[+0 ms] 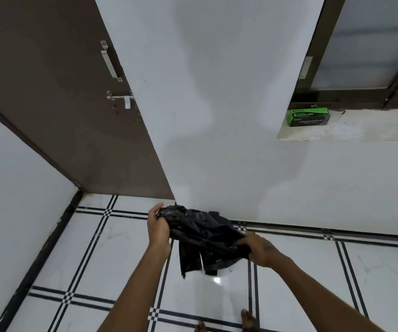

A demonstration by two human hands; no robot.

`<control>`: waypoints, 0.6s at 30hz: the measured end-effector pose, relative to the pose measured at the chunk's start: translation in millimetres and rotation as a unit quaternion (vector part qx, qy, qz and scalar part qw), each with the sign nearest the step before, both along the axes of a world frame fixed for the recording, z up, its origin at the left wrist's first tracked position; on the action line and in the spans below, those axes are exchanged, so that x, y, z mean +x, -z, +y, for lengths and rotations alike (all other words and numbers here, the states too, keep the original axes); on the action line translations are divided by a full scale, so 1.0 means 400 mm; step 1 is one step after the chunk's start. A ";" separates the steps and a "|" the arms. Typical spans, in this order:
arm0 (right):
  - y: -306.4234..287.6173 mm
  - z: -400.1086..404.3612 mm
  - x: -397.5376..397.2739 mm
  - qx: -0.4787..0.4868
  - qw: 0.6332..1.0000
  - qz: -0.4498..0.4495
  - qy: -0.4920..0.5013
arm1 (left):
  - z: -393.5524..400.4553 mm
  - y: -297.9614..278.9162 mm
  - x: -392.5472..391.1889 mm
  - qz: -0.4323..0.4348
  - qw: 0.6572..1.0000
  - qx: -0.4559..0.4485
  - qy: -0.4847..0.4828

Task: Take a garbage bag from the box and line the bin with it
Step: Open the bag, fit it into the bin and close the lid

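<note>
White floor tiles with black line borders meet a white wall; a brown door stands at left. Both hands hold a crumpled black garbage bag above the floor: left hand fingers curl round one end, right hand apparently grips the other. On the window sill lies the green box.

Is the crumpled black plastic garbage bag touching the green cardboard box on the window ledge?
Apart. The head view shows the crumpled black plastic garbage bag held low over the floor, the green cardboard box far up on the ledge.
</note>
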State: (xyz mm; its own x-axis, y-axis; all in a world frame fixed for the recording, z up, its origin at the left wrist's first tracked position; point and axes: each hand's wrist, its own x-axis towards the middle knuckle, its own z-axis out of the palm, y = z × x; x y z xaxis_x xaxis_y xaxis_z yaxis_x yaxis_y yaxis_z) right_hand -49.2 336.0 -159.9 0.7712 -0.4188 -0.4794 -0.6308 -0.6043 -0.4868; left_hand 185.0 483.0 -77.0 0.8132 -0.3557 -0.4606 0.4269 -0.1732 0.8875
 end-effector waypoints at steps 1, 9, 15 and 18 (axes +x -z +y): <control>0.005 0.009 -0.003 0.041 0.998 0.046 -0.018 | 0.020 0.033 0.001 -0.044 0.996 0.051 0.053; -0.006 0.001 0.044 0.092 0.977 0.042 0.189 | 0.078 0.116 0.001 -0.110 0.927 0.256 0.250; -0.178 0.001 0.135 0.237 0.750 -0.390 0.478 | 0.003 -0.042 -0.004 -0.249 0.960 0.001 0.125; -0.177 0.034 0.102 0.143 0.831 -0.326 0.427 | 0.059 0.015 -0.011 -0.335 0.903 0.094 0.252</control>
